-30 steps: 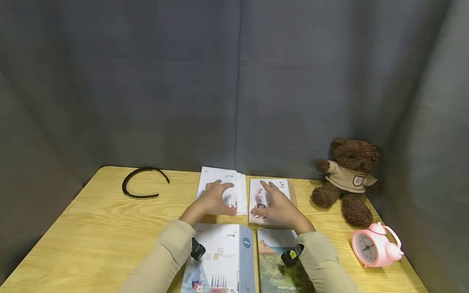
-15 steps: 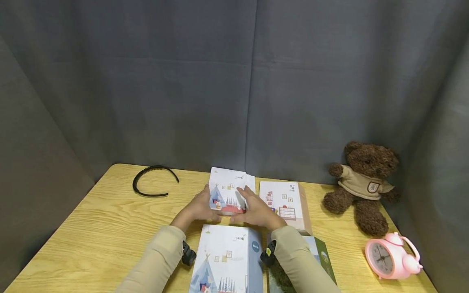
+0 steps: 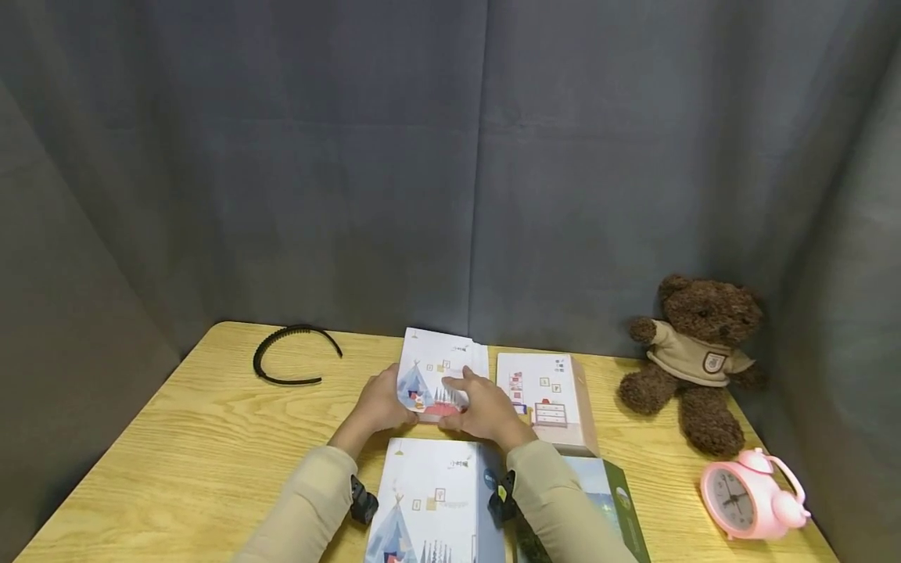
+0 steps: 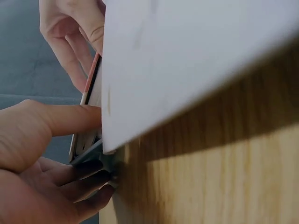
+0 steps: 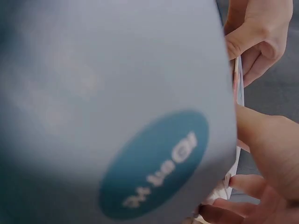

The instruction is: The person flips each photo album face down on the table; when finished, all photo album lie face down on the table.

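A white photo album (image 3: pixel 429 363) with a blue tent drawing lies at the table's back edge, in the head view. My left hand (image 3: pixel 378 403) holds its left side, the thumb (image 4: pixel 74 119) at the near edge. From the right, my right hand (image 3: pixel 486 408) grips the same album, fingers over the cover and thumb at the near edge. Closer to me lies a larger white album (image 3: pixel 422 508) with a similar tent; its blue-grey spine (image 5: pixel 117 84) fills much of the right wrist view. Some fingertips are hidden behind the albums.
Right of the held album lies another white album (image 3: pixel 531 383) with a brown spine. A green-spined album (image 3: pixel 626 508) is partly under my right sleeve. A black headband (image 3: pixel 262 361) lies left; a brown teddy bear (image 3: pixel 704 336) and pink alarm clock (image 3: pixel 753 496) stand right.
Both hands have come to the back left album and closed on its sides. The right hand moved left from above the brown-spined album. The view has shifted slightly.
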Demonstrator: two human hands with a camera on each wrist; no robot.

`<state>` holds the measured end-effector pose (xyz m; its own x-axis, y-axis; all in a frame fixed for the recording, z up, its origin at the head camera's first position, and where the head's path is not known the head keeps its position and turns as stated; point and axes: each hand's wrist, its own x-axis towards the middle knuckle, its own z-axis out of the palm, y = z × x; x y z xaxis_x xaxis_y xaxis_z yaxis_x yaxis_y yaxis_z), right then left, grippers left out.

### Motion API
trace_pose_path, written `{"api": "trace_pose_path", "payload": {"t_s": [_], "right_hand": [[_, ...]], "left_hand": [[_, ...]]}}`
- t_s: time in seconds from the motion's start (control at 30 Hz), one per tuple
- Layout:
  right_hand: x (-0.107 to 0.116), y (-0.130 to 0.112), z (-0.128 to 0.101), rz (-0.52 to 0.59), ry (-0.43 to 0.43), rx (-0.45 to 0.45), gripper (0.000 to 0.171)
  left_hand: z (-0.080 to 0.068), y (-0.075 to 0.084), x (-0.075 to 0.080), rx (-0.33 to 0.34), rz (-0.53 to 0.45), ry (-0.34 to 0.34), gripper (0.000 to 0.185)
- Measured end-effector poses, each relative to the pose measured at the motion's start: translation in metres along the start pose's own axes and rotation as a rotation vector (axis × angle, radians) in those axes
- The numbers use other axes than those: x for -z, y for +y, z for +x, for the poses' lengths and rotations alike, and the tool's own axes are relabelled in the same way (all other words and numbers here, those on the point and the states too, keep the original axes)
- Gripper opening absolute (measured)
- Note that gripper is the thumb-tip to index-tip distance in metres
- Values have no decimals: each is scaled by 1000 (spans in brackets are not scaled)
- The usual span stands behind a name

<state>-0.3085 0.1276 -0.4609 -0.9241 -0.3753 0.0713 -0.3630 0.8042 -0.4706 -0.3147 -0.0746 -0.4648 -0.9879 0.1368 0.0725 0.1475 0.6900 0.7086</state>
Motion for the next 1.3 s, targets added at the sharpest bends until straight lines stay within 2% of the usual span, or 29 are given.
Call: {"api": "trace_pose_path", "payload": {"t_s": [0.37,0.57,0.7,0.83,1.0,1.13,1.3], "right_hand": [[-2,-5,-16,-6,24,30,64],[-3,-4,-18,89,24,25,65],[-3,-2,-18,135,22,21,66],[-3,-1,-19,186,20,21,69],[-4,-3,-20,263,21,0,73],[-4,-8,-22,292,31,-16,78],[-4,-13,-22,342,60,41,81]], "left_hand": [[-19,2,1,-34,-6,-3,83],[-20,1,0,-50,-50,7,79],[-20,3,1,-36,-54,9,85],[-22,7,4,-23,-60,20,93],[-26,16,9,-42,-75,50,94],[-30,24,16,-75,-88,68,91],[-34,35,25,-135,-174,78,88]]}}
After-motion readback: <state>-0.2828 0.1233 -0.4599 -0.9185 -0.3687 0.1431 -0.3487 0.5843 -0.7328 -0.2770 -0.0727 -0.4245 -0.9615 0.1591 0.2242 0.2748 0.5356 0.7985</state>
